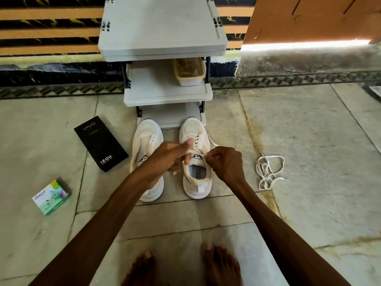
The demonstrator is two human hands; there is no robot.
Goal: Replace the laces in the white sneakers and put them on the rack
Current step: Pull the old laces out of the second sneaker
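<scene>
Two white sneakers stand side by side on the floor in front of the grey rack (168, 93). The left sneaker (146, 139) has bare eyelets and is partly hidden by my left forearm. Over the tongue of the right sneaker (194, 182), my left hand (171, 157) pinches a white lace (212, 142) between thumb and fingers. My right hand (225, 162) grips the same lace's other end just right of the tongue. A loose white lace (268, 172) lies in a tangle on the floor to the right.
A black phone box (101, 143) lies left of the sneakers, and a small green carton (52, 198) sits further left. A beige basket (189, 72) stands on the rack's middle shelf. My bare feet (218, 265) are at the bottom edge. An orange door (309, 19) hangs at upper right.
</scene>
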